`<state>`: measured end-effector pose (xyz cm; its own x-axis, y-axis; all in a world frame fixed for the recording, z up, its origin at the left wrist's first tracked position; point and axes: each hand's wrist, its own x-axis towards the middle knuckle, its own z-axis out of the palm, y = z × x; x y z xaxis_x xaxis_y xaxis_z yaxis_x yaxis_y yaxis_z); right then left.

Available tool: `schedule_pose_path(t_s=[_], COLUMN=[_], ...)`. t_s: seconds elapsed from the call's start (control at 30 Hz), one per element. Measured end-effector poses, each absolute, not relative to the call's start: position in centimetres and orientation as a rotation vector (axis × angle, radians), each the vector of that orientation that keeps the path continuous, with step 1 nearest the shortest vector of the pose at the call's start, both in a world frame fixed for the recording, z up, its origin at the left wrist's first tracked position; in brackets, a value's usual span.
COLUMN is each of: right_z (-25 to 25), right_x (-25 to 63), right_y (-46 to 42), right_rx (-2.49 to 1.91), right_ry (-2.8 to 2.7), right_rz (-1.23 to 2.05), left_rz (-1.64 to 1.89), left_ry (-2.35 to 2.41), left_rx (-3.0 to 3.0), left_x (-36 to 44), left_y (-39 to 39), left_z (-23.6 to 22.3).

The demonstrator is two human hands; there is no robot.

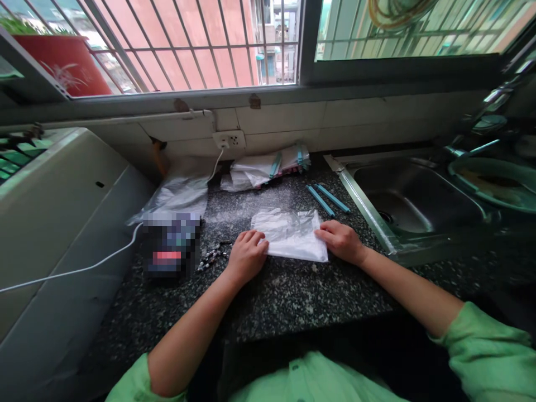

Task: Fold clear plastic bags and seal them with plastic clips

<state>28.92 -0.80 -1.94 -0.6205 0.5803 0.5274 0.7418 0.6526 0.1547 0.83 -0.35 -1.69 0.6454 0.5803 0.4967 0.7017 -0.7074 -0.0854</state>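
A white, see-through plastic bag [293, 237] lies flattened on the dark speckled countertop, its surface wrinkled. At its left edge, my left hand [249, 255] has its fingers curled and closed on the plastic. My right hand [341, 240] pinches the right edge between thumb and fingers. Two thin blue sealing clips [327, 199] lie side by side just beyond my right hand. Farther back, by the wall, a stack of folded plastic bags [266, 167] has similar blue clips across it.
Left of my left hand are a beaded chain [213, 255] and a pixelated phone-like object [171, 245] beside a white cable [75, 272]. Another plastic bag [180, 187] lies behind them. A steel sink [419, 195] with a green basin [494, 178] is at the right.
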Motion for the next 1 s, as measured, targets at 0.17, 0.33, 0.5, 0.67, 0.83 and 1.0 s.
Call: schedule_pose_path(t_s=[0.17,0.33,0.5,0.67,0.83,1.0], right_z=[-1.8,-2.6,-2.4,-2.0,-2.1,-1.4], right_x=[29.4,30.3,30.7,30.6,29.6,28.2], right_y=[-1.7,-1.3,-0.9,-0.7,-0.3,-0.2], right_rx=[-1.096,-1.157,-1.144,-1.302,-1.589,-1.895], right_ry=[-2.541,-2.387,-2.293,-2.167,-2.033,-1.943], right_rz=[-0.387,0.003,0.232,0.34,0.339,0.218], left_rz=[-0.751,-0.96,-1.187,-1.305,-1.274,-0.934], left_ry=[-0.779,-1.016,-1.342,-1.984,-2.25,-2.243], left_rx=[-2.885,-3.132,-3.166,-2.938,-2.659,-2.519], left_x=[-0.3,-0.7,-1.1,0.3,2.0,2.7], left_y=[-0.4,0.0,1.2,2.1,3.0,3.7], left_z=[-1.7,-1.8,-2.1,-2.3,-1.8,-1.6])
